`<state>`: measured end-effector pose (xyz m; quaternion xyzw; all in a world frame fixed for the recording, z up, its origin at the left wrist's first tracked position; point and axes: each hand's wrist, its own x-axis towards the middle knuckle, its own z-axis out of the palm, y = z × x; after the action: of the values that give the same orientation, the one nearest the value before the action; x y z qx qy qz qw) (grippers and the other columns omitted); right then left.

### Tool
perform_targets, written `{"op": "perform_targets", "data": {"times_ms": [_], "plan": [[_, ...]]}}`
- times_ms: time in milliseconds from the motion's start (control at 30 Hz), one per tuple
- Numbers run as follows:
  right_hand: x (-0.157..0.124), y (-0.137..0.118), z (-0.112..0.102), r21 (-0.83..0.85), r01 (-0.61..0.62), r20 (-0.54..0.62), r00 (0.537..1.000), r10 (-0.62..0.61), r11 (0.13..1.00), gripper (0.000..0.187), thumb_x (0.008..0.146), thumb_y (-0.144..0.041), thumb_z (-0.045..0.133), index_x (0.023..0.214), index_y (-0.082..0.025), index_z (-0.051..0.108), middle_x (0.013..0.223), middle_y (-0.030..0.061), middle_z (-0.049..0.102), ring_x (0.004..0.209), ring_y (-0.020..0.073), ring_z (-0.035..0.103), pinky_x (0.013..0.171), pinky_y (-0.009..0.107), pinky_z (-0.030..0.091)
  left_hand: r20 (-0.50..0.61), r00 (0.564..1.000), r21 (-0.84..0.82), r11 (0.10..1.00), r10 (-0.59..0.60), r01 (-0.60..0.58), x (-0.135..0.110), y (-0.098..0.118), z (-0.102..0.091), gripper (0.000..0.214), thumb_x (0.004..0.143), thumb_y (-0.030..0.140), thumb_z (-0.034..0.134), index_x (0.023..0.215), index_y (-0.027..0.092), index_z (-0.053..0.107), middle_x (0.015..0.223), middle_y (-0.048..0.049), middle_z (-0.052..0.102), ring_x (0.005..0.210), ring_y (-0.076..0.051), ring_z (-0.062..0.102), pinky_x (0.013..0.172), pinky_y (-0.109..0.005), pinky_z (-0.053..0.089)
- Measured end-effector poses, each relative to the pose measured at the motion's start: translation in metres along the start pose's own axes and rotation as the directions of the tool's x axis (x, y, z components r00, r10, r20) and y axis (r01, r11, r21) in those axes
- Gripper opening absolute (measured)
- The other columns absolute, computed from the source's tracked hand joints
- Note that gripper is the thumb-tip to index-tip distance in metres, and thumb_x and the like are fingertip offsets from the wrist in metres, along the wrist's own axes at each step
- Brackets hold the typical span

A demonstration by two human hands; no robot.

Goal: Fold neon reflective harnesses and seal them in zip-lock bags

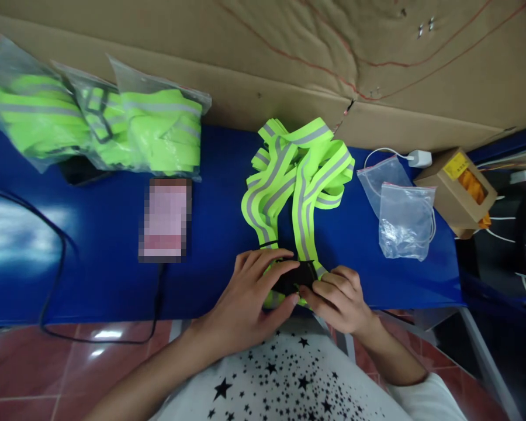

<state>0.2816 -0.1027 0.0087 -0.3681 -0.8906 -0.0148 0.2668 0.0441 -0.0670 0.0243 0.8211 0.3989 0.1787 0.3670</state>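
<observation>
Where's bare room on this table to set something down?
On the blue table, one bare patch lies between the pixelated item and the yellow-green strap, another between the strap and the clear bags. Crowded spots: back left with filled bags, around the cardboard box, and where left hand and right hand touch the black piece.

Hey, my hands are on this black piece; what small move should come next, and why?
Perhaps hold the flat black piece with your left hand and straighten the fluorescent yellow-green, grey-striped strap with your right hand: both hands are at the piece, the right beside the strap, which lies beyond in loose, overlapping loops.
</observation>
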Motion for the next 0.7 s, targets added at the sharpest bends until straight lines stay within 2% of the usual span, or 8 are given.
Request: {"op": "perform_targets", "data": {"times_ms": [67,167,267,367,500,567,633,700], "plan": [[0.001,0.0,0.0,0.022,0.028,-0.027,0.999,-0.028,0.999,0.007,0.09,-0.013,0.073,0.088,-0.02,0.072,0.088,0.0004,0.068,0.092,0.0169,0.058,0.086,0.036,0.048,0.072,0.997,-0.074,0.997,-0.007,0.012,0.006,0.004,-0.008,0.037,0.101,0.034,0.056,0.137,0.026,0.051,0.141,-0.0085,0.062,0.132,-0.026,0.056,0.106,-0.046,0.046],[0.003,-0.001,-0.001,0.036,0.052,-0.033,0.998,-0.051,0.998,0.009,0.092,-0.012,0.07,0.086,-0.019,0.072,0.086,0.0009,0.068,0.09,0.0161,0.057,0.085,0.035,0.048,0.126,0.991,-0.102,0.994,-0.033,0.046,0.01,0.006,-0.012,0.037,0.101,0.026,0.052,0.137,0.023,0.051,0.133,-0.0084,0.067,0.125,-0.024,0.061,0.104,-0.044,0.051],[0.004,-0.002,-0.001,0.022,0.082,-0.016,0.997,-0.082,0.996,0.012,0.094,-0.012,0.066,0.089,-0.02,0.074,0.088,0.0015,0.069,0.091,0.0165,0.057,0.086,0.035,0.048,0.175,0.979,-0.063,0.991,-0.104,0.117,0.009,0.003,-0.009,0.043,0.095,0.024,0.06,0.137,0.018,0.054,0.131,-0.0113,0.069,0.121,-0.026,0.066,0.101,-0.044,0.055],[0.001,-0.002,-0.001,0.025,0.112,0.038,0.993,-0.113,0.993,0.014,0.096,-0.013,0.062,0.096,-0.019,0.075,0.092,0.0032,0.07,0.095,0.0177,0.058,0.089,0.036,0.047,0.245,0.96,-0.006,0.99,-0.136,0.142,0.008,-0.006,-0.009,0.042,0.091,0.029,0.069,0.131,0.017,0.063,0.126,-0.013,0.072,0.116,-0.029,0.069,0.097,-0.045,0.058],[-0.002,-0.002,-0.004,0.031,0.116,0.069,0.991,-0.118,0.993,0.011,0.095,-0.015,0.065,0.1,-0.018,0.073,0.095,0.0049,0.069,0.096,0.0192,0.058,0.093,0.038,0.046,0.257,0.963,0.067,0.995,-0.086,0.071,0.012,-0.009,-0.012,0.038,0.092,0.03,0.071,0.127,0.018,0.066,0.118,-0.0119,0.074,0.108,-0.028,0.072,0.089,-0.044,0.06],[0.0,-0.002,-0.007,0.032,0.102,0.116,0.988,-0.105,0.994,0.015,0.094,-0.013,0.065,0.107,-0.017,0.072,0.098,0.0048,0.069,0.098,0.0194,0.058,0.096,0.039,0.046,0.229,0.973,0.125,0.992,-0.032,0.003,0.016,-0.006,-0.012,0.028,0.091,0.026,0.07,0.116,0.016,0.069,0.107,-0.0103,0.075,0.099,-0.027,0.072,0.083,-0.041,0.06],[0.006,-0.005,-0.011,0.064,0.033,0.21,0.977,-0.046,0.997,0.026,0.096,-0.018,0.066,0.122,-0.017,0.068,0.111,0.0074,0.069,0.109,0.0217,0.058,0.103,0.041,0.046,0.192,0.981,0.201,0.977,0.028,-0.067,0.02,-0.001,-0.011,0.014,0.089,0.022,0.067,0.1,0.015,0.069,0.092,-0.0079,0.073,0.087,-0.025,0.071,0.076,-0.039,0.059],[0.014,-0.009,-0.015,0.105,-0.083,0.313,0.949,0.046,0.991,0.046,0.097,-0.035,0.067,0.138,-0.015,0.059,0.136,0.0145,0.061,0.13,0.0283,0.052,0.111,0.047,0.046,0.144,0.985,0.282,0.95,0.097,-0.135,0.023,0.003,-0.011,0.006,0.087,0.019,0.066,0.091,0.015,0.067,0.083,-0.0057,0.07,0.078,-0.024,0.069,0.071,-0.037,0.058]]}}
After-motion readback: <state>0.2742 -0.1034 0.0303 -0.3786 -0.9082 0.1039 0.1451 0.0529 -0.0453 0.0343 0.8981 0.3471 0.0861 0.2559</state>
